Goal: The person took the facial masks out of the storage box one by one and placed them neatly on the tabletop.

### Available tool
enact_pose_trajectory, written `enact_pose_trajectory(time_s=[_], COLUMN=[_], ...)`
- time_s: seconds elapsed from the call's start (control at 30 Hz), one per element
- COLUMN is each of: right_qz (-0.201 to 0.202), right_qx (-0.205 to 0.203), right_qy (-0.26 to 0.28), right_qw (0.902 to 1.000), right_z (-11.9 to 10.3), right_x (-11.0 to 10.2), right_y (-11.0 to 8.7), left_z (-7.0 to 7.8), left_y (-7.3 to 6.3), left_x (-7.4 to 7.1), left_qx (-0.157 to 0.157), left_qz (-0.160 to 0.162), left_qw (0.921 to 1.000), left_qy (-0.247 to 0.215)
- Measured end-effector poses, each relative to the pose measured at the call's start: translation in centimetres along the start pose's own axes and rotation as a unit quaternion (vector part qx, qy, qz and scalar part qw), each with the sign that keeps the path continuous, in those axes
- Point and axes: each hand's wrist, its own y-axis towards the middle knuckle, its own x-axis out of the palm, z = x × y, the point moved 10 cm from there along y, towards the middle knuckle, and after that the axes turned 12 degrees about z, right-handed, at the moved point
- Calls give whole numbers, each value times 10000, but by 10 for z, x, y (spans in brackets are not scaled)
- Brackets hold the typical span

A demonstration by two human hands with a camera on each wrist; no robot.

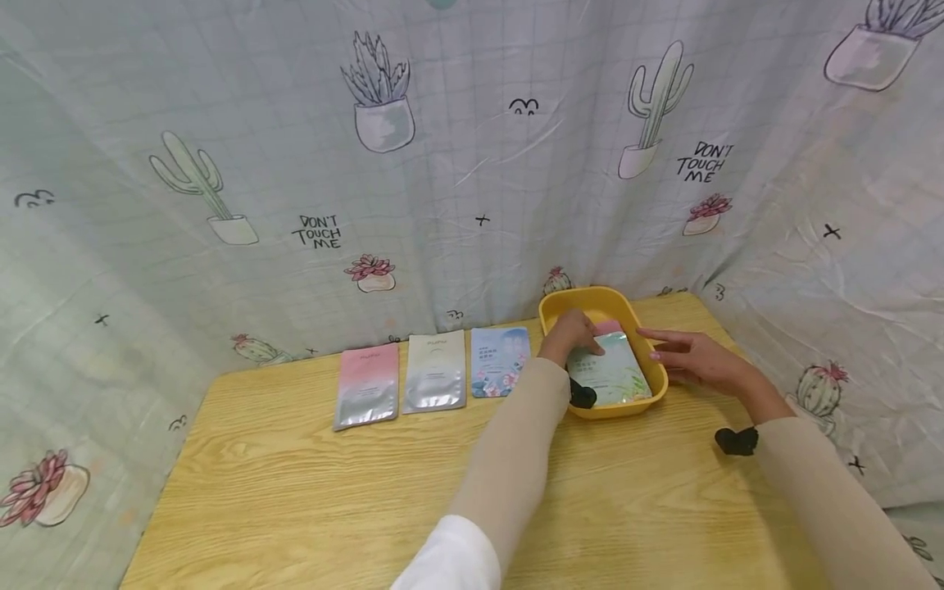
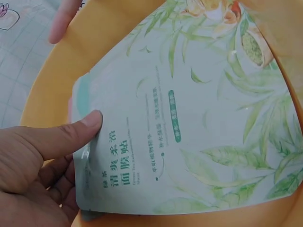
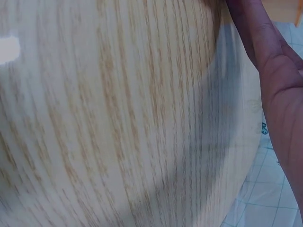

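In the head view, we look down on a pale wood-grain worktop (image 1: 310,492) before a whitish fabric curtain (image 1: 457,172) printed with potted cacti. A deep yellow tray with rounded corners (image 1: 593,291) stands at the right. Inside it lies a pale green, flat rectangular sachet (image 1: 612,373); past its far edge we see a pink strip (image 1: 609,327). The left hand (image 1: 577,336) reaches into the tray and holds the sachet's left edge. The right hand (image 1: 693,365) meets the tray's right wall, its fingers fairly straight and slightly apart. Left of the tray, three flat sachets form a row: pink and silver (image 1: 367,385), cream and silver (image 1: 435,370), blue with flowers (image 1: 500,360).

The left wrist view gives us what the head view hides: the left thumb presses on top, the other fingers curl behind, clamped on the green sachet, whose leaf print and green lettering show large.

In the right wrist view we find mostly shadowed worktop; the right fingers leave the frame at the top, so we cannot tell there what they touch.
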Motion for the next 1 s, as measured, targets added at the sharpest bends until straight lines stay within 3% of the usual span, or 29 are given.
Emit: enact_pose_trajectory(time_s=[0.13,0.37,0.43,0.53,0.63,0.77,0.87,1.0], right_qz=[66,-45,-83,-128,-156,-180,-135,-120], right_qx=[77,38,42,46,20,-21,-2,-9], right_qy=[-4,237,310,407,432,425,431,486], right_qw=[9999,9997,9995,9991,9989,9989,9990,9987], right_z=[2,0,0,-3,-6,-6,-5,-4], right_x=[-2,-2,-1,1,2,1,0,2], right_y=[-1,-3,-3,-4,-3,-2,-3,-5], left_z=[1,19,22,20,14,11,10,4], left_y=[1,-3,-4,-8,-13,-22,-31,-47], left_x=[1,4,1,-5,-16,-24,-21,-15], left_qx=[112,738,730,444,106,88,153,-15], left_qz=[-5,-402,-459,-542,-551,-857,-1486,-2262], left_qw=[9999,9962,9959,9974,9925,9680,9427,9074], left_qy=[-43,233,255,-175,-1085,-2356,-2983,-3541])
